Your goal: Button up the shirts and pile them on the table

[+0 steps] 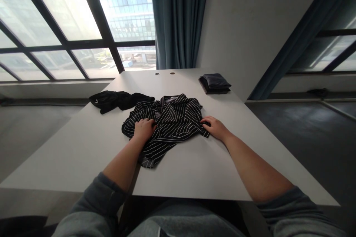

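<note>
A crumpled black shirt with thin white stripes (172, 122) lies in the middle of the white table (194, 170). My left hand (144, 129) rests on the shirt's left part with its fingers curled into the cloth. My right hand (214, 126) is at the shirt's right edge, fingers bent and pinching the fabric there. Both forearms reach in from the near table edge, grey sleeves pushed up.
A loose black garment (116, 100) lies at the table's far left. A folded dark garment (214, 83) sits at the far right corner. Large windows (69, 26) and a teal curtain (178, 18) stand behind the table. Dark floor (306, 133) lies to the right.
</note>
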Available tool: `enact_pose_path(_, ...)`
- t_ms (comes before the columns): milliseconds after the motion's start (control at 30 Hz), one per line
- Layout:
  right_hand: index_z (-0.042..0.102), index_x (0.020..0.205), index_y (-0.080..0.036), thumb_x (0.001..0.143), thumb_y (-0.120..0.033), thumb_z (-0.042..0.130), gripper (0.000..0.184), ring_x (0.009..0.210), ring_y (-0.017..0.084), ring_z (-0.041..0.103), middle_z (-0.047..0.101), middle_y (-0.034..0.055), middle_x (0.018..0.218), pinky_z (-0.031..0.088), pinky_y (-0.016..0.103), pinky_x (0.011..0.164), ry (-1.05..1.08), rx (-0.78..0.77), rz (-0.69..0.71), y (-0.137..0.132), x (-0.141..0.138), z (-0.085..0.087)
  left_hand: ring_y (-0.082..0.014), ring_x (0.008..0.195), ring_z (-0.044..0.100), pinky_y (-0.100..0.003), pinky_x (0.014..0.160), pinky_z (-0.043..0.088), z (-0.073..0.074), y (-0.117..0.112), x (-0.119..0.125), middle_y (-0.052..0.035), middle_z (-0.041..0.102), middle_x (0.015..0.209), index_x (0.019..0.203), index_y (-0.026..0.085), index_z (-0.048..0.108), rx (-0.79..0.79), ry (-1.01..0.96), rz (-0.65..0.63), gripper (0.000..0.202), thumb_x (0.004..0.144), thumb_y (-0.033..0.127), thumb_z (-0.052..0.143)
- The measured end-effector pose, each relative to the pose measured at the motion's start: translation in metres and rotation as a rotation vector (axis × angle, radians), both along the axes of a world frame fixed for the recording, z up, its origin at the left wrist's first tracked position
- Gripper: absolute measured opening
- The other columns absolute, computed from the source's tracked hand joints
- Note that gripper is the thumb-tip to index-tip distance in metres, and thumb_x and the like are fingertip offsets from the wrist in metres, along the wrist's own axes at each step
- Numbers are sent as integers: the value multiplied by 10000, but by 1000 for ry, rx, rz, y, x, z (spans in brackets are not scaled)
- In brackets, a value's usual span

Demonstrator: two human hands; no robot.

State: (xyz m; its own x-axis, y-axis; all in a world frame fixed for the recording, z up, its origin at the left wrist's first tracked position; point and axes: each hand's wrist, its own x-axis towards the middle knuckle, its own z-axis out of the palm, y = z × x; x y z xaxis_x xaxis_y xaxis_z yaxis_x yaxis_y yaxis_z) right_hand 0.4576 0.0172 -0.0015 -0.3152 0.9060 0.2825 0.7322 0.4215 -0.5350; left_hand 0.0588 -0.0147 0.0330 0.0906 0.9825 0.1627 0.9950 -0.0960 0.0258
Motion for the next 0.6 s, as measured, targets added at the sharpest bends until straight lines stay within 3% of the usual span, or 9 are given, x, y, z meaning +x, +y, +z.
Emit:
enact_pose_path(200, 759, 1078, -211, 907, -262, 602, 238, 1186, 239, 653, 698, 79, 1244, 501, 415, 1118, 14, -4, -1, 1, 2, -4, -337, 1138, 632, -460, 945, 468, -1, -2, 3, -128, 698, 1157, 1121, 245, 708, -28, -19, -25, 270, 975, 325, 495)
enact_pose_path(433, 736, 1182, -204, 926, -325, 597, 315, 1261, 263, 597, 648, 113, 1299, 458, 442, 1167, 17, 106, -42, 6, 7, -13, -383, 1200, 614, -525, 974, 470, 16, 5, -36, -194, 650, 1277, 1200, 176, 643, 213, -169, 354, 329, 1002, 285, 405)
enact_pose_path(533, 700, 1292, -213, 931, -404, 628, 415, 1335, 299, 545, 606, 127, 1386, 419, 480, 1201, -36, 109, -58, 8, 3, -17, -381, 1273, 598, -530, 1006, 478, 18, 9, -53, -191, 586, 1428, 1329, 199, 590, 230, -301, 433, 404, 1016, 388, 417)
enact_pose_path(600, 643, 1400, -228, 929, -461, 650, 526, 1384, 329, 507, 575, 132, 1452, 368, 530, 1230, -76, 79, -68, 9, -7, -20, -389, 1319, 583, -534, 1039, 477, 14, 12, -56, -192, 535, 1517, 1482, 227, 491, 117, -387, 407, 593, 990, 559, 475)
